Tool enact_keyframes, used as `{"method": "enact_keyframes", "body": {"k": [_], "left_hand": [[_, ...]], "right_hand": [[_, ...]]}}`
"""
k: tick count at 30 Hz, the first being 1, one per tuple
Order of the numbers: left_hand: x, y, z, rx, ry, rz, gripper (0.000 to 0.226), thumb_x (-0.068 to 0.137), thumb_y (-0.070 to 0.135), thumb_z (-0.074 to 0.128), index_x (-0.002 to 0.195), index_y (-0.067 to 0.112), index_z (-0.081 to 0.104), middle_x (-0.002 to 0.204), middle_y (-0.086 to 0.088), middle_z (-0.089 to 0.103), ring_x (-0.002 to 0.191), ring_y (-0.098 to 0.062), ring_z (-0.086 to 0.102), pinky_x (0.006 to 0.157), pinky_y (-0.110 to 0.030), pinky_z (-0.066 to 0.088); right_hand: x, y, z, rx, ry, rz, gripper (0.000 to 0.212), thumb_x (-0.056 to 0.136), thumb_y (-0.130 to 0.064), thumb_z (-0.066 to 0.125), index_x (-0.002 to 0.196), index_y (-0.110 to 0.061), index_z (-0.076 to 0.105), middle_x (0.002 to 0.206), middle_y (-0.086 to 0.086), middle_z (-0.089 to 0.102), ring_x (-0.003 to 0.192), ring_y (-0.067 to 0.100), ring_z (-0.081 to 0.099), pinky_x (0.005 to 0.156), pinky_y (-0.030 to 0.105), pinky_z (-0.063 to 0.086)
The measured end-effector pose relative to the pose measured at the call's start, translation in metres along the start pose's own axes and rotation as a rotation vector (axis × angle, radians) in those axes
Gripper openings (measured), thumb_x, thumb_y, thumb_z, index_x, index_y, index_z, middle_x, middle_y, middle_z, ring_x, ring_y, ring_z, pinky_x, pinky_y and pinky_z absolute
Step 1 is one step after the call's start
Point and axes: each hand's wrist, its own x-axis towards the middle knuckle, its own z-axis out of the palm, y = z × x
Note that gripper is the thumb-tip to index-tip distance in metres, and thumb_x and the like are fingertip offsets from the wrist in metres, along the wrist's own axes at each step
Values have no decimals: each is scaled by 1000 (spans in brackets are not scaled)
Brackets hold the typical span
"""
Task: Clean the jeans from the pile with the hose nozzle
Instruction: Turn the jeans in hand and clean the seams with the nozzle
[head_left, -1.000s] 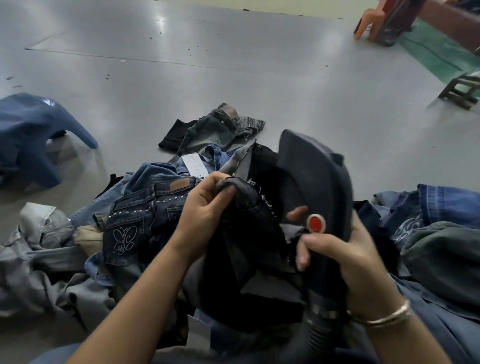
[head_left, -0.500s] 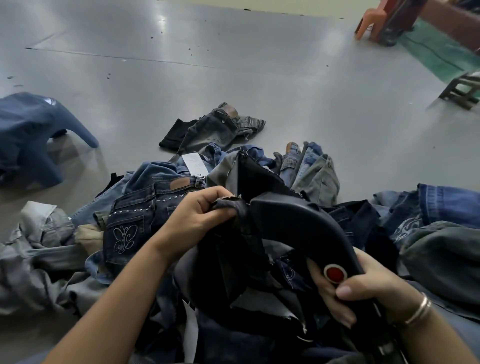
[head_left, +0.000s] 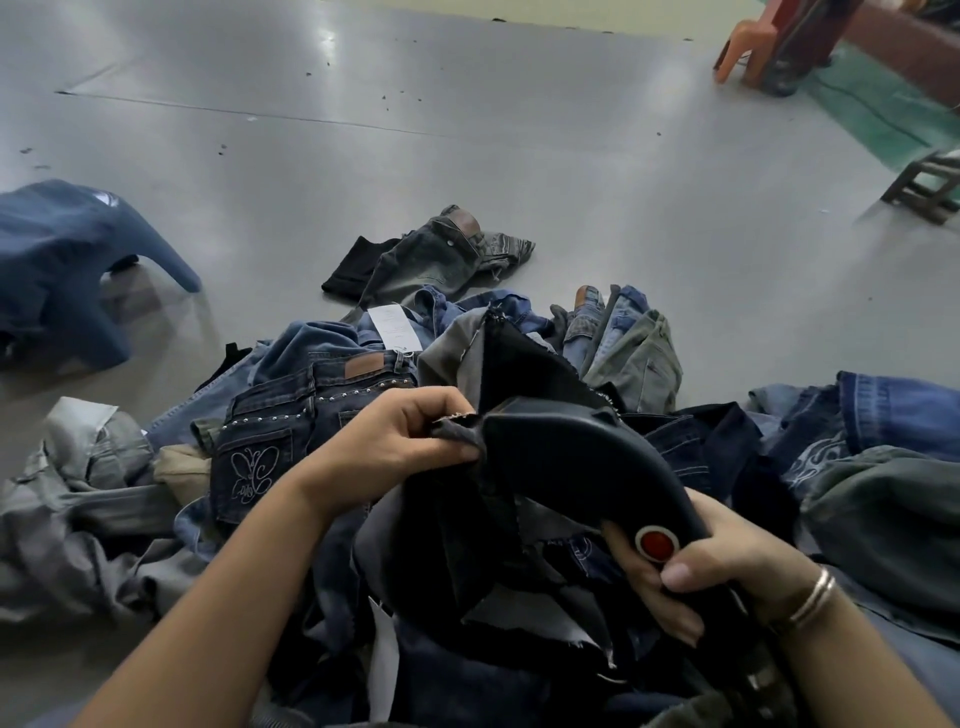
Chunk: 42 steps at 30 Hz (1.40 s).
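A pile of jeans (head_left: 291, 415) in blue, grey and dark denim covers the floor in front of me. My left hand (head_left: 395, 441) pinches an edge of a dark, inside-out pair of jeans (head_left: 457, 540) held over the pile. My right hand (head_left: 701, 571) grips the handle of the black hose nozzle (head_left: 576, 457), thumb just below its red button (head_left: 657, 543). The nozzle's broad head lies tilted to the left, its tip against the dark fabric next to my left fingers. The hose itself runs out of view at the bottom right.
A single grey pair of jeans (head_left: 441, 254) lies apart on the grey floor beyond the pile. A blue plastic stool (head_left: 62, 260) stands at the left. An orange stool (head_left: 748, 47) and a low wooden stool (head_left: 930, 187) sit at the far right by a green floor strip.
The nozzle head has swung down from upright to lie tilted left on the dark jeans. My right hand has dropped lower; my left hand has kept its hold on the fabric.
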Motion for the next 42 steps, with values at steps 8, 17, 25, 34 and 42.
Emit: {"method": "enact_keyframes", "body": {"k": [8,17,25,34,42], "left_hand": [[6,-6,0,-176,25,-122,30,61,23,63,82,6,50,67,2,57,63,-4,54,60,-16,43],[-1,-1,3,-59,15,2,35,78,0,44,107,17,33,78,-2,53,68,-9,50,63,-17,43],[0,-5,5,70,-63,-59,25,84,4,45,104,13,36,83,16,61,77,-3,53,71,-18,45],[11,-18,16,218,157,-33,26,92,-9,47,93,17,51,87,7,62,83,-2,57,80,-19,46],[13,-23,21,372,227,14,35,87,-4,61,94,24,41,81,20,69,80,5,62,77,-16,48]], "right_hand": [[-2,-5,-8,-25,42,-26,14,81,6,51,89,-3,58,65,2,59,52,12,59,51,22,49],[-4,-4,-10,-57,41,35,21,80,6,51,94,-5,62,65,4,60,51,13,60,50,21,49],[5,-6,-8,-95,54,-47,11,80,3,57,88,-3,59,62,5,54,48,14,57,49,24,48],[-10,-16,5,-207,252,-75,17,75,0,63,88,-7,57,58,8,54,43,19,53,46,27,47],[0,-9,26,-282,351,-37,41,69,-2,71,97,-31,66,66,15,50,43,24,53,45,26,45]]}}
